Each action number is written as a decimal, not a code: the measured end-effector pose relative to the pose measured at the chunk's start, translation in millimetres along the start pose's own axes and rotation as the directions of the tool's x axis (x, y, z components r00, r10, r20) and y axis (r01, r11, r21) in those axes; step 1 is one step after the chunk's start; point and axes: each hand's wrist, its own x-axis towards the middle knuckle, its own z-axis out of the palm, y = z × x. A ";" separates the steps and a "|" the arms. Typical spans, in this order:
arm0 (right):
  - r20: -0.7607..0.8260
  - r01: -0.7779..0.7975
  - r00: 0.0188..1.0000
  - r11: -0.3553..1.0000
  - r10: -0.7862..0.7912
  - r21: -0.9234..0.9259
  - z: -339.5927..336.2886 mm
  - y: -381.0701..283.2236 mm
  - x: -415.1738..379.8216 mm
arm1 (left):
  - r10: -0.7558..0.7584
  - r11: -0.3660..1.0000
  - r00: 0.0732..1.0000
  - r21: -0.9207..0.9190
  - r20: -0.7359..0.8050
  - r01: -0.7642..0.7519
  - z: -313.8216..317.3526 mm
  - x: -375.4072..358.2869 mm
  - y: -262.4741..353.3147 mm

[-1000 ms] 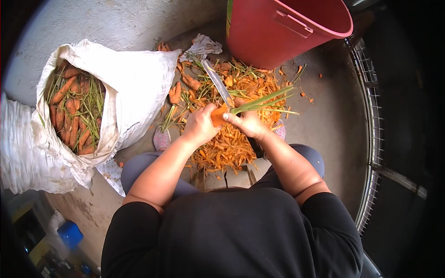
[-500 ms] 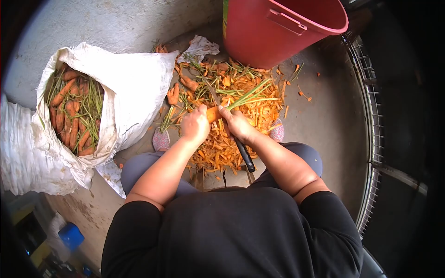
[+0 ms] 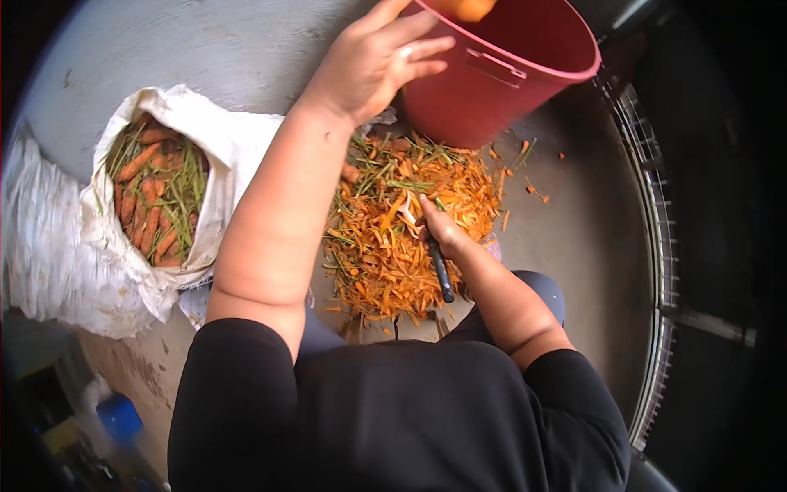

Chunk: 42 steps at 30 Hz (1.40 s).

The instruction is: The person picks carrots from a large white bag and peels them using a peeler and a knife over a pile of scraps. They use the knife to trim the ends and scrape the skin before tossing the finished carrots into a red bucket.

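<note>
My left hand [image 3: 384,61] reaches up to the near left rim of the red bucket [image 3: 463,102], its fingers spread and holding nothing. Just past those fingers, an orange peeled carrot [image 3: 474,9] shows within the bucket's mouth, partly cut off by the frame edge. Lower down, my right hand [image 3: 443,230] grips a knife [image 3: 440,268] whose black handle points back toward me. Its blade is hard to make out against the heap of carrot peelings and green stalks [image 3: 385,266] below. A bit of green stem lies by the right thumb.
A white woven sack [image 3: 238,152] on the left lies open, with unpeeled carrots [image 3: 150,205] and green stalks inside. Orange scraps [image 3: 537,194] dot the floor right of the heap. Along the right runs a wire-mesh edge [image 3: 666,213]. A blue object [image 3: 120,418] is at lower left.
My left hand has left the right hand, moved up to the bucket and opened. The peeled carrot is now at the bucket's mouth. My right hand keeps the knife, slightly lower and to the right.
</note>
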 end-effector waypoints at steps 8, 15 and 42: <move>-0.083 0.078 0.987 0.858 -0.139 -0.508 -20.3 28.1 31.4 | 0.305 0.368 0.922 0.923 -0.237 0.115 -76.5 -105.4 24.3; -0.228 -0.121 0.964 0.541 -0.135 -0.832 -36.8 46.4 78.0 | 0.186 -0.059 0.461 0.458 -0.868 0.887 -268.1 -263.4 12.8; -0.191 -0.146 0.966 0.246 -0.173 -0.958 9.5 83.0 136.2 | 0.169 -0.304 0.748 0.688 -0.642 0.659 -450.8 -180.0 36.2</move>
